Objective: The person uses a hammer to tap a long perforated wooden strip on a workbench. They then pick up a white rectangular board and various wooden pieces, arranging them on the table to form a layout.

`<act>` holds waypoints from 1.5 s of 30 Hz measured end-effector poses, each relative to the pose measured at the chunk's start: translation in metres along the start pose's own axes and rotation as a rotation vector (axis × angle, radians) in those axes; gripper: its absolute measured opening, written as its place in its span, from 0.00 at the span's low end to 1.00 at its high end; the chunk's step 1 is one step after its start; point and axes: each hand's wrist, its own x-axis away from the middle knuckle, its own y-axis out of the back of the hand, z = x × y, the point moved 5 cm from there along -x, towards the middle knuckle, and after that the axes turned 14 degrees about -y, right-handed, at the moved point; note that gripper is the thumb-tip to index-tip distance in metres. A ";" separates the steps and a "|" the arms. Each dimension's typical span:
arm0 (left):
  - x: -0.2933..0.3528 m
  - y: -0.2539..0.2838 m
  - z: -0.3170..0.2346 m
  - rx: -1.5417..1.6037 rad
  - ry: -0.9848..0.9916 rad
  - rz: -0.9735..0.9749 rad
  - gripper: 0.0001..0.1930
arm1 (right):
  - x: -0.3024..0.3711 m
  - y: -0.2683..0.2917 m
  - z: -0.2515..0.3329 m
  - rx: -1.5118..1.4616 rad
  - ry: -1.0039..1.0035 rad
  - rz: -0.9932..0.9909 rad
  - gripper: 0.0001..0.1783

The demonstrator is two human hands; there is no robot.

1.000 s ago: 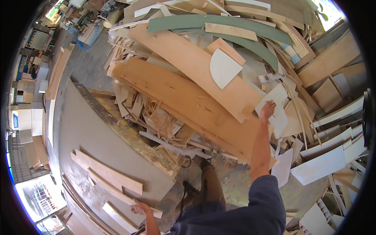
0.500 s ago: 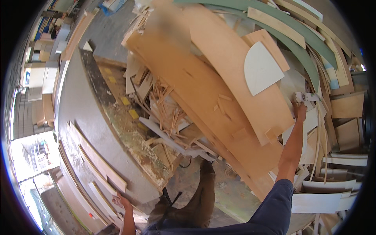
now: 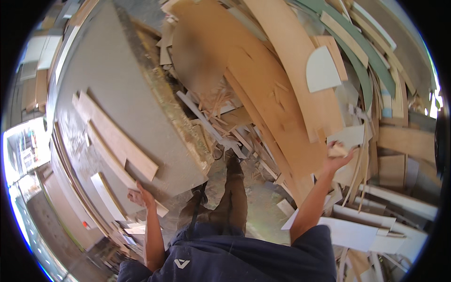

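My left hand (image 3: 141, 194) is at a long narrow wooden strip (image 3: 109, 159) on the grey tabletop (image 3: 155, 127), its fingers curled at the strip's edge. Beside that strip lies a wider light plank (image 3: 123, 141), and a short white-faced strip (image 3: 107, 196) is on its other side. My right hand (image 3: 342, 159) is raised at the right, fingers bent round a small pale wooden piece (image 3: 337, 150); motion blurs its outline. Behind that hand are a white offcut (image 3: 351, 136) and the lower end of a broad curved plywood panel (image 3: 324, 110).
A large brown wooden sheet (image 3: 268, 89) slants across the middle, with splintered scraps (image 3: 216, 104) beside it. A white quarter-round panel (image 3: 323, 70) lies on the plywood. Green curved strips (image 3: 359, 84) and stacked white boards (image 3: 357, 228) fill the right. My legs stand between table and pile.
My right hand has drawn back toward me from beside a small white printed object, now with a pale piece in its fingers. My left hand stays by the strip. The view has shifted.
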 end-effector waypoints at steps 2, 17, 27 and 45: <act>0.006 0.012 -0.024 0.049 0.049 -0.029 0.48 | 0.062 -0.012 -0.062 -0.096 -0.187 -0.004 0.22; -0.002 0.064 0.043 0.517 0.096 0.006 0.45 | 0.367 -0.115 -0.301 0.987 -0.261 0.337 0.31; 0.004 0.127 0.201 0.808 -0.033 0.067 0.42 | 0.534 -0.161 -0.544 1.226 -0.682 0.637 0.28; 0.079 0.175 0.463 0.766 0.367 -0.345 0.38 | 0.600 -0.150 -0.645 1.782 1.154 1.087 0.32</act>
